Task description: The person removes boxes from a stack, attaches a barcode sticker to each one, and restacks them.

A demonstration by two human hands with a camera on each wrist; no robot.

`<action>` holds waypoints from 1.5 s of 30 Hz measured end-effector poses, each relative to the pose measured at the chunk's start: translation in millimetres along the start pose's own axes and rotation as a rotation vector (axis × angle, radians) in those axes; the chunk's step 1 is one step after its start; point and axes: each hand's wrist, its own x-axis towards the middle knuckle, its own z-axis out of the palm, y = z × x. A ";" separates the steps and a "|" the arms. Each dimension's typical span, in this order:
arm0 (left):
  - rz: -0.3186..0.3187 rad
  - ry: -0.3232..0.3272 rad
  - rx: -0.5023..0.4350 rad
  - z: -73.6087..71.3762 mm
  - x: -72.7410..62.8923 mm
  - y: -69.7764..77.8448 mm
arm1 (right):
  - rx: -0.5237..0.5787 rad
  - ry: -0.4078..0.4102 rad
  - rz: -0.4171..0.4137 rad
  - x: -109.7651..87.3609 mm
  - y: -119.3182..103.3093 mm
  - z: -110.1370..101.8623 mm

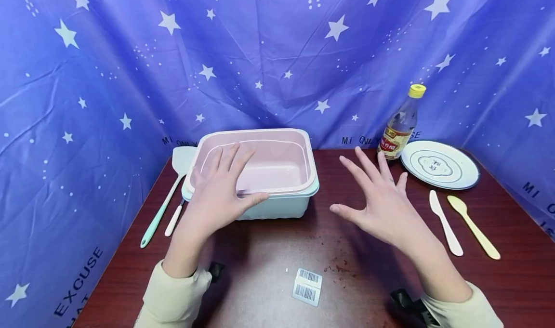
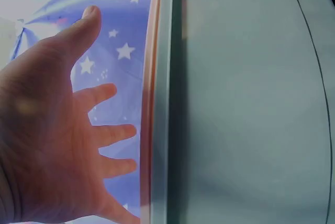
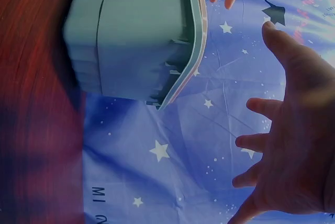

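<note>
My left hand [image 1: 218, 193] hovers with spread fingers over the front left of a plastic food box [image 1: 277, 207], a pale green tub topped by a pink tray-like insert [image 1: 277, 162]. In the left wrist view the palm [image 2: 47, 130] faces the box's rim, holding nothing. My right hand [image 1: 381, 203] is held up over the table to the right of the box, fingers fanned out and nothing in them. The right wrist view shows that hand [image 3: 298, 145] apart from the tub's corner [image 3: 152, 67].
Left of the box lie a green-handled spatula [image 1: 162, 212] and a white-handled utensil [image 1: 174, 219]. On the right are a yellow-capped sauce bottle [image 1: 396, 130], a white plate [image 1: 468, 174], a white knife [image 1: 445, 224] and a yellow spoon [image 1: 474, 229]. A barcode label [image 1: 307, 287] lies in front.
</note>
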 end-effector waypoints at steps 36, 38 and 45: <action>-0.178 -0.278 -0.468 -17.8 -6.7 -88.8 | 0.123 -0.195 0.084 50.6 -8.1 49.4; -0.212 -0.289 -0.512 -19.2 -7.2 -89.9 | 0.152 -0.191 0.079 54.5 -7.3 54.1; -0.307 -0.301 -0.576 -20.6 -9.9 -97.0 | 0.296 -0.145 0.008 58.7 -7.4 73.1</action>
